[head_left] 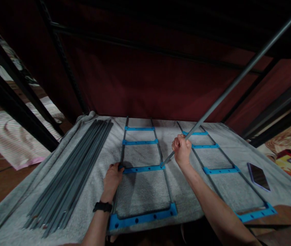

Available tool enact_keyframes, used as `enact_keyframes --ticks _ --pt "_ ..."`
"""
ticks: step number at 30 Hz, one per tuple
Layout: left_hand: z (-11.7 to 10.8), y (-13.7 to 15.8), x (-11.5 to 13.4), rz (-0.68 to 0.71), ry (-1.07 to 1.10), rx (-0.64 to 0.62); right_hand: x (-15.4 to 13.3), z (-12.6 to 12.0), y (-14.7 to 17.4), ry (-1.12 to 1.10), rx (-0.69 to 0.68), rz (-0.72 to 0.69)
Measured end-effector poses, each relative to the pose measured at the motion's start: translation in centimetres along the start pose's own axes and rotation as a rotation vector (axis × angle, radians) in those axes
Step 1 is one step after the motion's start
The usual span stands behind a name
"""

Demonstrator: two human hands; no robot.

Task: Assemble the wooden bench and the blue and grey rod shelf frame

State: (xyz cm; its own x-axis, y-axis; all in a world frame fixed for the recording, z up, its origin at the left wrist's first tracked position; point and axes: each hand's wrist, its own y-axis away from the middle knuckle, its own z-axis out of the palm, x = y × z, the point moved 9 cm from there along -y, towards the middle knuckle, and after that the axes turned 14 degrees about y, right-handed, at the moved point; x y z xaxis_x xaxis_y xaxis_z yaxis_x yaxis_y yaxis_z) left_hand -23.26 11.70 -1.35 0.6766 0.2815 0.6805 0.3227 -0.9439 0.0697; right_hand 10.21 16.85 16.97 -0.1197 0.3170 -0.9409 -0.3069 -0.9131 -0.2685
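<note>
1. Dark red fabric (pixel 145 85) hangs behind a grey fleecy cloth (pixel 140 191), on which everything in use is laid out.
2. Nearest the hands lies a ladder-like frame (pixel 140 142) of thin grey rods and flat blue crosspieces; a similar blue-and-grey frame (pixel 222 170) lies to its right, with a dark flat phone (pixel 259 176) beside that one.
3. On the far left rests a loose bundle of long grey rods (pixel 70 177).
4. The right hand (pixel 182 148) has its fingers wrapped around a single long grey rod (pixel 222 97), which slants up and to the right; its lower end meets the right end of a blue crosspiece with small dark holes (pixel 142 169).
5. At that crosspiece's left end is the left hand (pixel 113 177), fingers curled over it; whether they pinch or only press, I cannot tell.
6. The step in hand appears to be fitting the rod's tip to the crosspiece; whether it is seated is too small to tell.
7. The next move seems to call for a steady crosspiece and an aligned rod.
</note>
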Motion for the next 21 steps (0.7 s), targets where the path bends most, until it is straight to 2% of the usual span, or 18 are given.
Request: enact_keyframes --ticks 21 --pt "-0.1 0.1 0.4 0.009 -0.015 -0.015 -0.2 0.7 1.8 0.029 -0.078 -0.035"
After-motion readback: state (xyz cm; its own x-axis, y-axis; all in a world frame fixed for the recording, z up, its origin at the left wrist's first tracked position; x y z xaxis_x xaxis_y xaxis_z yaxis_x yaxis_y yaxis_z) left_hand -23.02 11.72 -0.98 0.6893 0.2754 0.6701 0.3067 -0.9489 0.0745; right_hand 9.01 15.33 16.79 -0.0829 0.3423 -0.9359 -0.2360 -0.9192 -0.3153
